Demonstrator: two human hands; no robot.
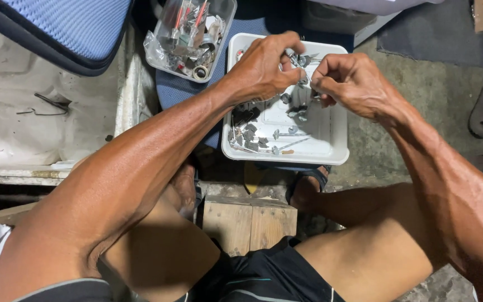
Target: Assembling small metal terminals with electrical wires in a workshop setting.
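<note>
Hands meet above a white rectangular tray (331, 146) in the head view, the only view here, and the step in hand looks like fitting or sorting small metal fasteners. The left hand (261, 70) is curled narrow, its fingertips pinching a small silvery metal piece (298, 59) held just over the tray's far end. The right hand (353, 84) is likewise closed tight, thumb and fingers pressed together beside that piece; what it grips, if anything, is too small to tell. Judging from this, the next move calls for fine fingertip control, since the parts are tiny, hard and smooth. Inside the tray lie long grey bolts (287, 134) with round heads and a cluster of dark, angular clips (247, 134) near its left wall, all dull metal against glossy plastic. Beyond the tray stands a clear plastic container (191, 36) of mixed hardware with red-handled pieces. The tray rests on a blue woven seat (183, 92), over rough concrete floor (443, 95), with a wooden plank (250, 223) between the knees.
</note>
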